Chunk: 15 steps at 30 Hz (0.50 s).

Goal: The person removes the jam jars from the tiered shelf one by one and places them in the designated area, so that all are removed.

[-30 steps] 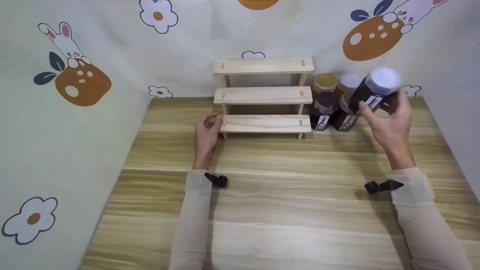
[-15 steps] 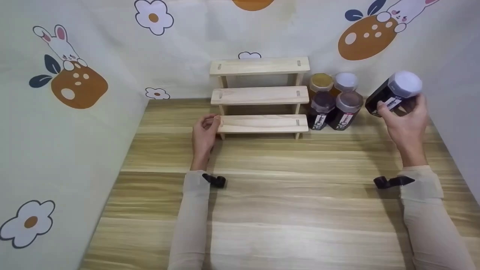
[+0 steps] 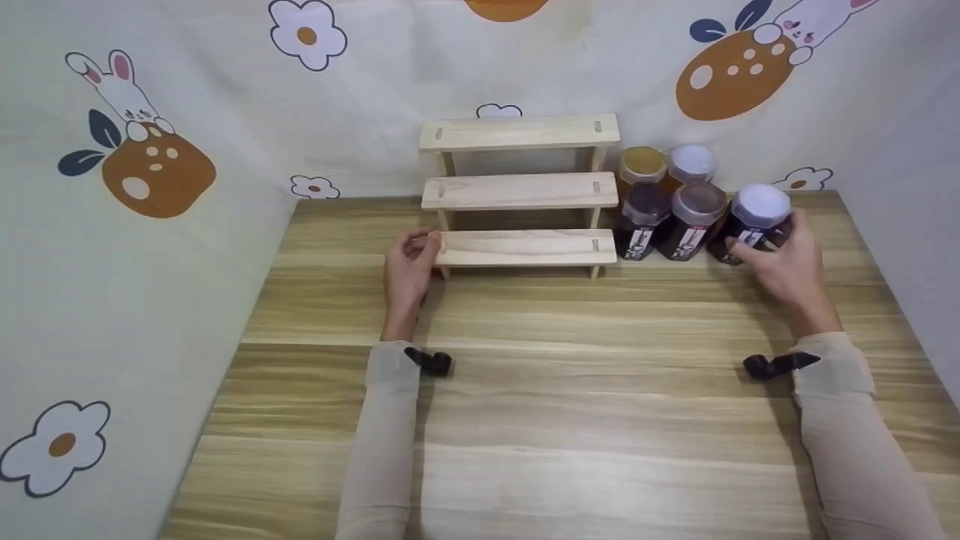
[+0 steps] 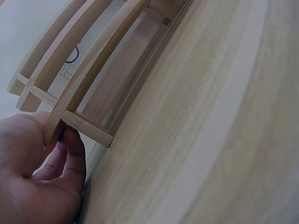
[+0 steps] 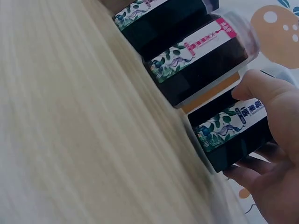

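My left hand (image 3: 409, 274) pinches the left end of the lowest tier of a three-tier wooden shelf (image 3: 525, 247), its thumb on top and fingers curled beneath in the left wrist view. My right hand (image 3: 795, 270) grips a dark jar with a white lid (image 3: 761, 206) around its side. In the right wrist view this labelled jar (image 5: 229, 126) stands upright at or just above the table; a contact gap is hard to tell. Just left of it is a dark jar with a brownish lid (image 3: 699, 202), and beyond that a dark purple-lidded jar (image 3: 646, 206).
Behind the front jars stand a yellow-lidded jar (image 3: 643, 163) and another white-lidded jar (image 3: 691, 163), close to the shelf's right side. The wood-grain table (image 3: 585, 390) meets a patterned wall covering (image 3: 360, 112) at the back and both sides.
My right hand carried the white-lidded jar rightward, away from the others, then lowered it beside the brownish-lidded jar and turned it upright. My left hand kept its hold on the shelf.
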Available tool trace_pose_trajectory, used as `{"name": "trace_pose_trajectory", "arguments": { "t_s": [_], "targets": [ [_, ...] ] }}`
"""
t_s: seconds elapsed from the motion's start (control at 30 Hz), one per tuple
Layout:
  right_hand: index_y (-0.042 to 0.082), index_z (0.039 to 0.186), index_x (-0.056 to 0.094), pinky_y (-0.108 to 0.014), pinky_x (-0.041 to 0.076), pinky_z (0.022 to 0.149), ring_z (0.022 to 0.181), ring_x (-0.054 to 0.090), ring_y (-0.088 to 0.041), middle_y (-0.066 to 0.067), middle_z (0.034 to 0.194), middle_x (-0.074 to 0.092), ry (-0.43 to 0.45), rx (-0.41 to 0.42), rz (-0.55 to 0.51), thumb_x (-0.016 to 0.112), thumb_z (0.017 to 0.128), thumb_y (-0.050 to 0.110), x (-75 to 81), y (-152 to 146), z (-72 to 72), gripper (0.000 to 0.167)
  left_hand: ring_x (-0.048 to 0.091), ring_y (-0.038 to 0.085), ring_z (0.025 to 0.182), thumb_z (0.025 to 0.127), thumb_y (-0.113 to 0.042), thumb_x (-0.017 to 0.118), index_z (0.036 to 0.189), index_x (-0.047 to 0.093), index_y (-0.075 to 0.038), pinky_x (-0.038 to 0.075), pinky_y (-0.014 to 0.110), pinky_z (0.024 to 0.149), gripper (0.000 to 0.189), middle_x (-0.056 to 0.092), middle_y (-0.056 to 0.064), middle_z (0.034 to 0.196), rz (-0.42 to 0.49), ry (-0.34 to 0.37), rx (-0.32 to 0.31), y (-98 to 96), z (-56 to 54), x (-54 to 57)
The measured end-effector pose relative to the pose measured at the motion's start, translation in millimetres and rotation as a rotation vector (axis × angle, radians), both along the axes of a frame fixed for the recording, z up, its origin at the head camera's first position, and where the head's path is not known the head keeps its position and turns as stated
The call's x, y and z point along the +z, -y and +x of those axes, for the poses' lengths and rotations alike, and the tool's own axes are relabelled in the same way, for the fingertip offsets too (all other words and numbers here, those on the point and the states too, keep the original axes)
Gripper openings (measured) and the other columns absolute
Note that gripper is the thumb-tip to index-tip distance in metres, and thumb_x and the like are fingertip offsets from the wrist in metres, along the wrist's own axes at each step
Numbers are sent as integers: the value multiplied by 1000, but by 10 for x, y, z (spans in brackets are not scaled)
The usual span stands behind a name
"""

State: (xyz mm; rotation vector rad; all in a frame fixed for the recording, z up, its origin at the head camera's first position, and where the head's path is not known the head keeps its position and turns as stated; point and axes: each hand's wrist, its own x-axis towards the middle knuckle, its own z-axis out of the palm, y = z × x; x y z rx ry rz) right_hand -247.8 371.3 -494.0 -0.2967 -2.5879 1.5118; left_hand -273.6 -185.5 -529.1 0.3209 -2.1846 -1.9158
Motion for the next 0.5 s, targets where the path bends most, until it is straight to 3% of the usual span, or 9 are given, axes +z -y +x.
{"name": "trace_pose_trajectory", "arguments": {
  "t_s": [0.23,0.4,0.5],
  "targets": [
    [1,167,22,-51,32,134,158,39,-43,-27,171,36,11,48,-41,84,94,14,-56,-14,-12,96,70,19,105,105,-32,73,125,72,-6,57,25,85,33,75,10,114,-18,-23,-18,19,-22,-25],
    [1,166,21,-49,32,133,158,39,-42,-27,171,36,2,82,-87,82,95,8,-61,26,-11,94,68,22,123,110,-42,62,135,69,-7,56,35,105,43,72,10,129,-103,43,-3,73,-14,-21],
    [6,169,19,-50,26,136,161,35,-39,-25,174,33,20,97,-121,83,95,12,-18,61,-1,97,67,23,129,112,-50,56,141,67,-12,54,41,110,49,71,8,137,-154,89,37,122,-10,33]
  ]
}}
